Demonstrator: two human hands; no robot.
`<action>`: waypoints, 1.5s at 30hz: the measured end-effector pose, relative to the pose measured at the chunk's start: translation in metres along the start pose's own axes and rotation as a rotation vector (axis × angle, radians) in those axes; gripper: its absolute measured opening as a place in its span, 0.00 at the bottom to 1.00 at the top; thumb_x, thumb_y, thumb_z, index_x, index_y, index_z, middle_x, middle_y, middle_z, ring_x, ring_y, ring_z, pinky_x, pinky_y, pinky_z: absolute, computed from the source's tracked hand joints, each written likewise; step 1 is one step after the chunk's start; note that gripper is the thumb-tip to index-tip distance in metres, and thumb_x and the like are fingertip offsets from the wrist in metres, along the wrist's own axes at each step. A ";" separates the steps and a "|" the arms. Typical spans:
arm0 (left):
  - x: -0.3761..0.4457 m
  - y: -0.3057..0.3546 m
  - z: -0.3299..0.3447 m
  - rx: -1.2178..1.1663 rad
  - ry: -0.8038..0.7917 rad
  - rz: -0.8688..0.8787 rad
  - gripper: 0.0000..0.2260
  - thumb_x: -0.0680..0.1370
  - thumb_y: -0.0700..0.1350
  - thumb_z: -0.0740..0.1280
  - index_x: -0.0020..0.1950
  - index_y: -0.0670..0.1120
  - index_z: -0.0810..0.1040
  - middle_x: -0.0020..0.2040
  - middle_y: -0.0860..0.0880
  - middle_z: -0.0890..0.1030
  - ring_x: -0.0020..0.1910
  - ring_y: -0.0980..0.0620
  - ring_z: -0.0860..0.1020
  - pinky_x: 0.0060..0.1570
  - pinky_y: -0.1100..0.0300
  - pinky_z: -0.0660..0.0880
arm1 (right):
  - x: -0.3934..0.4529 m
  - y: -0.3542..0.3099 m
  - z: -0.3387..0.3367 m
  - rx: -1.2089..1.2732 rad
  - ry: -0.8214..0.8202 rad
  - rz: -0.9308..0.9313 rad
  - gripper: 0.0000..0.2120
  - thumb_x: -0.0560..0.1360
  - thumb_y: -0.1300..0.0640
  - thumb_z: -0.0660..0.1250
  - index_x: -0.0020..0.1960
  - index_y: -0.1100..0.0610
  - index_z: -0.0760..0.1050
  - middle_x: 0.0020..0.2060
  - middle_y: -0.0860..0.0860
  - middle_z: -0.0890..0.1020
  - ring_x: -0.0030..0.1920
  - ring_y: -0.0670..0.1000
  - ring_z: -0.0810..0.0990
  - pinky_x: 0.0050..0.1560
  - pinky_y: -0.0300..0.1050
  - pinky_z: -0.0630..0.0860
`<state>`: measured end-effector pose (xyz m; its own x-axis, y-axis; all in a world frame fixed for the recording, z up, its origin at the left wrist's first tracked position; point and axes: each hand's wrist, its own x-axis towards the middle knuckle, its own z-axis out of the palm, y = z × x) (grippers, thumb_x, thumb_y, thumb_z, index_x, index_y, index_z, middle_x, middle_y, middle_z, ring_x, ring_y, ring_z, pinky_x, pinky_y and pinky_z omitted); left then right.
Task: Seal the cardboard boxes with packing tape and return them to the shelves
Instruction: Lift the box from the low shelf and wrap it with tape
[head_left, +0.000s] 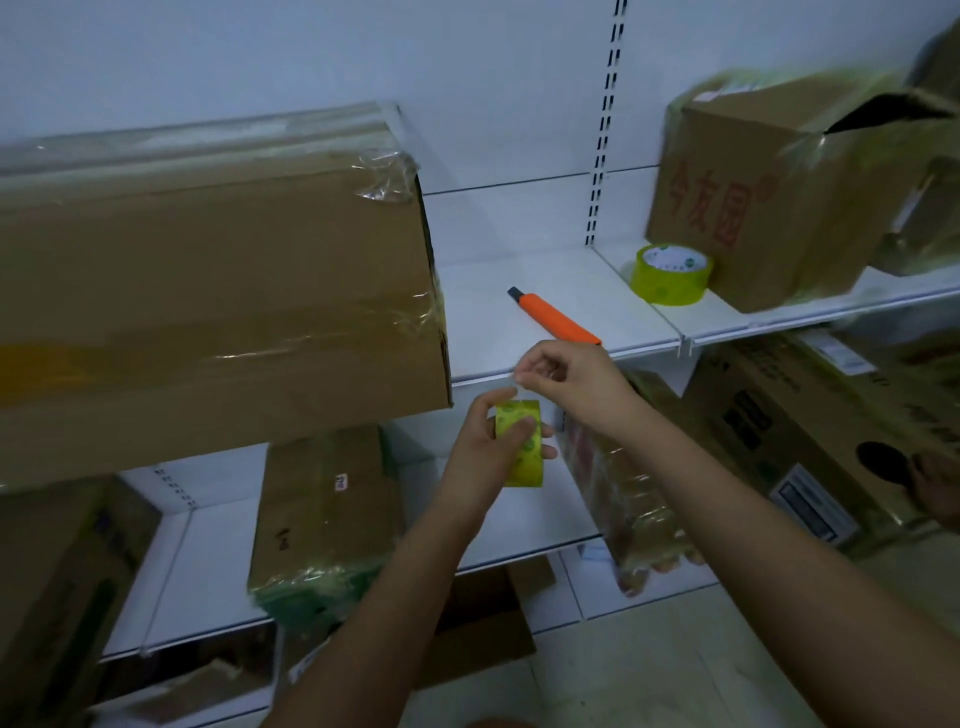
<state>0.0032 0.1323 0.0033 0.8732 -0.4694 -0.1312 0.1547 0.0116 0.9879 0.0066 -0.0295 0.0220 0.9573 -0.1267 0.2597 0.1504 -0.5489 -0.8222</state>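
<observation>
Midway, by my read. Long cardboard box on the upper shelf already wears clear tape — likely done. Box with red lettering at right shows an open flap; its sealing seems left. Left hand grips the yellow-green tape roll, fingers curled round it; right hand pinches the free tape end just above. Orange utility knife and a spare tape roll lie on the shelf.
</observation>
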 end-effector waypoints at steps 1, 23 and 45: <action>0.002 0.001 0.001 -0.002 0.025 -0.002 0.14 0.82 0.42 0.65 0.67 0.49 0.70 0.44 0.48 0.86 0.40 0.48 0.85 0.55 0.45 0.79 | 0.003 -0.001 0.000 -0.026 -0.024 -0.008 0.02 0.75 0.60 0.74 0.47 0.57 0.82 0.41 0.52 0.84 0.41 0.46 0.80 0.43 0.34 0.75; 0.039 -0.017 0.005 -0.003 0.222 -0.101 0.15 0.83 0.46 0.63 0.68 0.51 0.64 0.39 0.48 0.83 0.32 0.54 0.83 0.39 0.62 0.79 | 0.043 0.001 0.028 -0.329 -0.003 -0.198 0.07 0.75 0.67 0.69 0.45 0.57 0.80 0.44 0.48 0.78 0.43 0.46 0.73 0.45 0.40 0.71; 0.050 -0.031 -0.014 0.221 0.252 0.047 0.16 0.83 0.57 0.56 0.70 0.55 0.67 0.53 0.49 0.78 0.51 0.55 0.78 0.51 0.63 0.73 | 0.045 0.008 0.018 -0.283 -0.012 -0.172 0.13 0.78 0.67 0.66 0.60 0.58 0.81 0.57 0.53 0.80 0.53 0.48 0.75 0.60 0.43 0.74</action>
<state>0.0483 0.1210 -0.0351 0.9680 -0.2396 -0.0743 0.0318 -0.1768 0.9837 0.0549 -0.0249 0.0179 0.9268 -0.0032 0.3756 0.2375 -0.7696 -0.5927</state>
